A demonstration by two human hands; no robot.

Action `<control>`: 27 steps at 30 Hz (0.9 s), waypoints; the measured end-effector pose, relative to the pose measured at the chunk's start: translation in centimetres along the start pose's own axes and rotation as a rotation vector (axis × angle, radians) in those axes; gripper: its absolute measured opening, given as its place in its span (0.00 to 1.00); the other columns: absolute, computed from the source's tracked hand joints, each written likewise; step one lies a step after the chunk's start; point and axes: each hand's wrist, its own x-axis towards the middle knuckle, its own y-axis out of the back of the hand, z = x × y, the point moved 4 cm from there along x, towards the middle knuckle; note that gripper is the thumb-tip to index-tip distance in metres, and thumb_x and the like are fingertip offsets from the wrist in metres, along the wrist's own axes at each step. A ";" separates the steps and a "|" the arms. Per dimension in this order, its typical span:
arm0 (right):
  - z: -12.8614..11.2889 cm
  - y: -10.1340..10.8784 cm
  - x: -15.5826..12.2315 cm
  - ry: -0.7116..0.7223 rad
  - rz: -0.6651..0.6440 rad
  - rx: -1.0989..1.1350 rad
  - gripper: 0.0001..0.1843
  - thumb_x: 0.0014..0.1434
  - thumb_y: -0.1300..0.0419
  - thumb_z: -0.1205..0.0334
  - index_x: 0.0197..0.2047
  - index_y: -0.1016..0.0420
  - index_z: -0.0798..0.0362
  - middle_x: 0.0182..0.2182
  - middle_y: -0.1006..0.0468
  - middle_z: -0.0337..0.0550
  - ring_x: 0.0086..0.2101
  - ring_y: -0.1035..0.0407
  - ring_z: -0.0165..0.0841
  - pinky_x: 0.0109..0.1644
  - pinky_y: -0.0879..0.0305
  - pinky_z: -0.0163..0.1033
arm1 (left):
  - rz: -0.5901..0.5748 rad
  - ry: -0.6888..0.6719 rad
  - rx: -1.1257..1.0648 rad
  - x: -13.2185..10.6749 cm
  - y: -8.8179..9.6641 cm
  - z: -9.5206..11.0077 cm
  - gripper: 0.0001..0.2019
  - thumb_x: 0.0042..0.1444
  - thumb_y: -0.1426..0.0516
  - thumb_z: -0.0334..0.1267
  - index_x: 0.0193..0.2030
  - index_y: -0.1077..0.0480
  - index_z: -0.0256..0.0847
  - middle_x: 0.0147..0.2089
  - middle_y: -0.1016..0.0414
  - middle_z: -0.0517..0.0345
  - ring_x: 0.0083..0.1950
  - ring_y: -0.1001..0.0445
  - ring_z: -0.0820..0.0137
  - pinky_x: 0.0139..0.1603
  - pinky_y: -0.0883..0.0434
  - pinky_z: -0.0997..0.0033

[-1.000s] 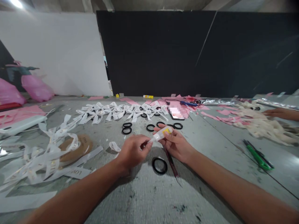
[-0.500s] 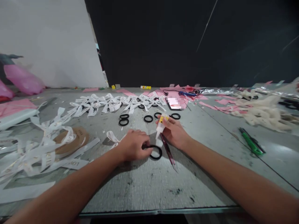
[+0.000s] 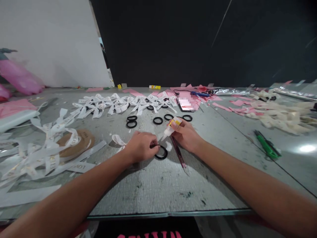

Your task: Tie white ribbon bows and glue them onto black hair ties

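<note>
My left hand (image 3: 142,146) is closed, with thumb and fingers pinching the near-left edge of a black hair tie (image 3: 162,156). A white ribbon bow (image 3: 118,140) lies just left of that hand. In my right hand (image 3: 185,135) is a small white glue bottle (image 3: 169,129) with a yellow label, tilted so its nozzle points down and left, close above the hair tie. Dark pink tweezers (image 3: 178,153) stick out from under the same hand, tips toward me; whether the fingers grip them is hidden. More black hair ties (image 3: 158,121) lie beyond my hands.
White ribbon bows (image 3: 119,105) spread across the back. Left are loose printed ribbon (image 3: 52,162) and a brown cardboard spool (image 3: 86,145). A green cutter (image 3: 267,145) and cream fabric strips (image 3: 279,115) lie right. A phone (image 3: 185,105) rests on pink paper. The table's glass edge (image 3: 170,214) is near.
My right hand has tilted the glue bottle further, its nozzle swinging left toward the hair tie. My left hand keeps its pinch on the hair tie. The view has tipped slightly downward.
</note>
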 end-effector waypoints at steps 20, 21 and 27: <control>-0.2 0.2 0.4 0.062 0.076 -0.153 0.17 0.40 0.26 0.54 0.25 0.29 0.51 0.23 0.32 0.35 0.24 0.39 0.28 0.28 0.41 0.37 | 0.099 0.111 0.030 -0.2 0.3 -0.9 0.13 0.56 0.47 0.38 0.23 0.30 0.39 0.22 0.31 0.59 0.24 0.38 0.71 0.28 0.47 0.68; -0.2 0.2 0.4 0.073 0.082 -0.172 0.17 0.41 0.26 0.54 0.25 0.29 0.51 0.22 0.32 0.34 0.24 0.39 0.28 0.28 0.41 0.37 | 0.097 0.111 0.025 -0.2 0.3 -0.9 0.13 0.56 0.47 0.39 0.23 0.30 0.39 0.21 0.31 0.59 0.24 0.38 0.72 0.28 0.47 0.68; -0.4 0.4 0.4 0.115 0.111 -0.254 0.17 0.42 0.27 0.52 0.25 0.30 0.51 0.22 0.33 0.34 0.25 0.40 0.27 0.29 0.42 0.36 | 0.078 0.098 0.031 -0.1 0.1 -0.8 0.14 0.56 0.46 0.39 0.21 0.32 0.40 0.22 0.30 0.58 0.23 0.39 0.72 0.29 0.47 0.68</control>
